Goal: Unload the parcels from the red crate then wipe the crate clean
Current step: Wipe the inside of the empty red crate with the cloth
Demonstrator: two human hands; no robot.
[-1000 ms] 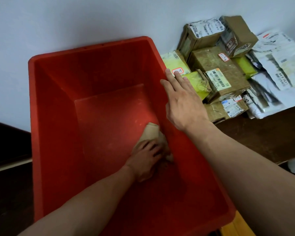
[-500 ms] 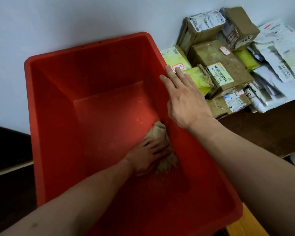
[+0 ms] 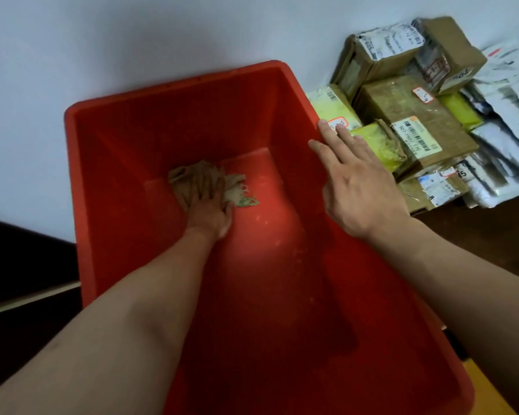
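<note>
the parcels (image 3: 402, 121) lay piled just beside the red crate (image 3: 117, 181), with none inside it. the left hand (image 3: 209, 209) pressed a rag (image 3: 186, 178) flat on the crate floor, and the right hand (image 3: 360, 190) lay open and flat on its side wall. pale spots (image 3: 277, 242) showed inside, so the wiping looked unfinished.

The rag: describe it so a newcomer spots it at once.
Find the red crate against the white wall. On its floor, toward the far end, the left hand presses a crumpled rag. It is tan with a frayed greenish edge, the only thing lying inside.
</note>
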